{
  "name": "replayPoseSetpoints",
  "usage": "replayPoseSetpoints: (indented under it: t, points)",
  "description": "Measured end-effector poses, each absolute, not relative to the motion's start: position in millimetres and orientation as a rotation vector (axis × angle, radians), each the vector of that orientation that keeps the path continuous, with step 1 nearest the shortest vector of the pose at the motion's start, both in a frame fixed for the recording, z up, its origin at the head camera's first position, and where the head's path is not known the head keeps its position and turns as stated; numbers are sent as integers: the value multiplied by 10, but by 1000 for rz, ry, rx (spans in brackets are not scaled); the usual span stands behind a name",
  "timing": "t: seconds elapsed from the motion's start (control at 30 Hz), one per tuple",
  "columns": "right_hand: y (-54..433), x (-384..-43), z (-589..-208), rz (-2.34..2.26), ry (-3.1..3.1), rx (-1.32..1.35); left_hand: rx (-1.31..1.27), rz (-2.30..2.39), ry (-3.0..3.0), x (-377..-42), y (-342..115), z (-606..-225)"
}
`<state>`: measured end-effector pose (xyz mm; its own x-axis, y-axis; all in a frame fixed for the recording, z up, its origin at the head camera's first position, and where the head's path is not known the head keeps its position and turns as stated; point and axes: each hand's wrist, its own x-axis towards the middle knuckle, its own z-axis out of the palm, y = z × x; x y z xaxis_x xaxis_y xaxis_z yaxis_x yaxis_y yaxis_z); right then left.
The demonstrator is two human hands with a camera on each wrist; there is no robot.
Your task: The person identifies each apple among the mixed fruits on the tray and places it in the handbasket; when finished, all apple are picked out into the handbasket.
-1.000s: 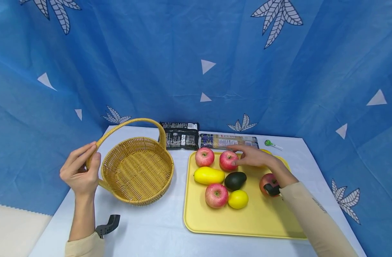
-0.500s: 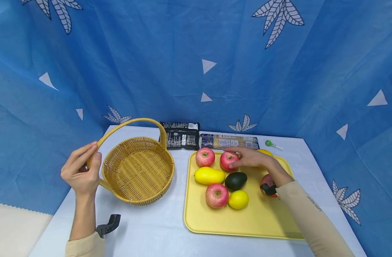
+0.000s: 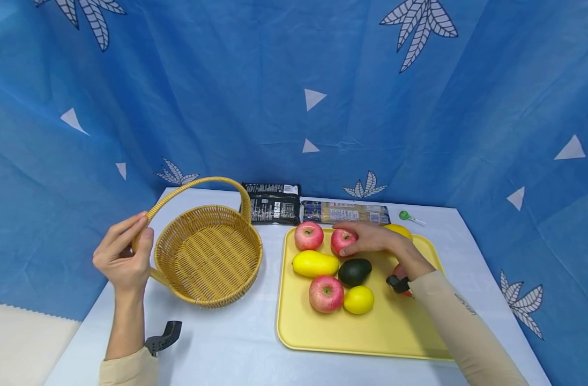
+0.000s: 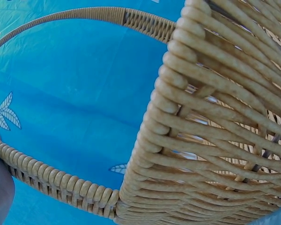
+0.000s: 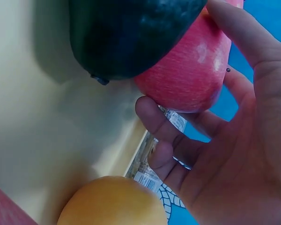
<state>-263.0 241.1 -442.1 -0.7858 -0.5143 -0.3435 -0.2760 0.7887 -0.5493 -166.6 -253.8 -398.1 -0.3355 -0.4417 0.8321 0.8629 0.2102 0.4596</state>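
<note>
My left hand (image 3: 125, 260) pinches the arched handle of a round wicker basket (image 3: 209, 257) between thumb and fingers. The left wrist view shows this handle (image 4: 61, 180) from close by, with the hand at its left edge. On a yellow tray (image 3: 351, 335), my right hand (image 3: 373, 237) has its thumb and fingers round a red apple (image 3: 343, 240) at the back. In the right wrist view the thumb lies on one side of the apple (image 5: 187, 77) and fingers curl along the other. A dark green avocado (image 5: 131, 37) overlaps that apple there.
The tray also bears a second back apple (image 3: 309, 236), a long yellow fruit (image 3: 315, 264), a front apple (image 3: 326, 294) and a lemon (image 3: 358, 299). Another yellow fruit (image 3: 399, 230) sits behind my right wrist. A black packet (image 3: 274, 206) and a green lollipop (image 3: 406, 215) lie behind.
My right hand has moved slightly left and closed its fingers further round the back apple. The left hand keeps its hold on the basket handle.
</note>
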Motion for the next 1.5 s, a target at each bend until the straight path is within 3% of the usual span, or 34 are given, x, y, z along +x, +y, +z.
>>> replayPoseSetpoints:
  t: [1.5]
  points:
    - [2368,-2647,-4432,-618,2499,-572,-455,-1421,-1346,-1659,-2566,-4008]
